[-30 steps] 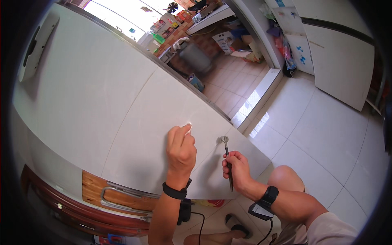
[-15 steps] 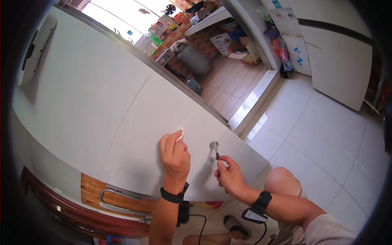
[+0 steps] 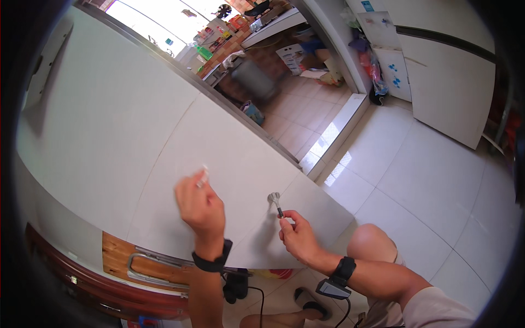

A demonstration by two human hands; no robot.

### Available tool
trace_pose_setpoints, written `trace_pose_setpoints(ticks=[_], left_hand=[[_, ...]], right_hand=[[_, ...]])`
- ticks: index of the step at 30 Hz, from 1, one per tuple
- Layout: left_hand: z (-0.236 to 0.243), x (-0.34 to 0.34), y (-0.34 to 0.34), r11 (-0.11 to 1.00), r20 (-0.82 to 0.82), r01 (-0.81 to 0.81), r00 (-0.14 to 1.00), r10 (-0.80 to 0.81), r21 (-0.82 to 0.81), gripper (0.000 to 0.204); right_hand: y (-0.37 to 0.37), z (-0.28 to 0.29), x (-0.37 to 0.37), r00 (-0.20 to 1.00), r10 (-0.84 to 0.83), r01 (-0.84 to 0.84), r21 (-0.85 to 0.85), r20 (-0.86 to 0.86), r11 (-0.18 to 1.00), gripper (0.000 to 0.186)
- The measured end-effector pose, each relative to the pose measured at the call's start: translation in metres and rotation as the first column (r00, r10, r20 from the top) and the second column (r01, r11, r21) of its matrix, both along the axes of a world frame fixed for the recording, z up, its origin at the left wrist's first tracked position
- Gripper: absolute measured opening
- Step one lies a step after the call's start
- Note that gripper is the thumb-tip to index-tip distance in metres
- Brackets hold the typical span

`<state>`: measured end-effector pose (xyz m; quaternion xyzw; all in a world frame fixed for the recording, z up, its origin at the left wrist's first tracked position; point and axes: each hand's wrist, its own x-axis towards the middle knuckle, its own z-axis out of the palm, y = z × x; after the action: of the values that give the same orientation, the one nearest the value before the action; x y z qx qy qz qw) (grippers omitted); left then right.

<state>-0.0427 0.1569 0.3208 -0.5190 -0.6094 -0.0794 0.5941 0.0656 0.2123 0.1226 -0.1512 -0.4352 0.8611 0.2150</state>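
My left hand (image 3: 200,206) is raised in front of the white tiled wall (image 3: 240,156). Its fingers pinch a small white piece (image 3: 204,174), blurred by motion, so its kind is unclear. Lower and to the right, my right hand (image 3: 299,236) closes around the handle of a small metal tool (image 3: 275,201). This tool has a flared, slotted head and a dark collar, and its head points up and away from me, close to the wall. I cannot make out whether the head touches the surface.
A doorway sill (image 3: 333,131) leads to a kitchen with a grey gas cylinder (image 3: 254,79). White cabinet doors (image 3: 451,82) stand at the right above glossy floor tiles (image 3: 421,180). At the lower left are a folded metal frame (image 3: 156,270) and dark red wooden furniture (image 3: 87,284).
My left hand has moved left, away from the right one, still pinching the white piece. My right hand and the tool appear slightly farther left as the whole view shifts.
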Motion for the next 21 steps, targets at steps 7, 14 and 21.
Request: trace_pose_setpoints(ticks=[7,14,21], left_hand=[[-0.052,0.004,-0.089,0.995,0.143,-0.068,0.987,0.077,-0.067,0.029],[-0.095,0.021,-0.135,0.985,0.287,-0.167,0.942,0.173,-0.045,0.033],[-0.167,0.051,-0.158,0.989,0.557,-0.105,0.830,0.030,0.103,0.032]], right_hand=[[0.016,0.004,-0.007,0.993,-0.115,0.118,0.081,-0.038,0.990,0.019],[-0.036,-0.018,-0.006,0.999,0.030,-0.032,0.260,0.011,0.965,0.012],[0.008,0.032,-0.020,0.986,-0.063,0.074,0.072,-0.154,0.995,0.016]])
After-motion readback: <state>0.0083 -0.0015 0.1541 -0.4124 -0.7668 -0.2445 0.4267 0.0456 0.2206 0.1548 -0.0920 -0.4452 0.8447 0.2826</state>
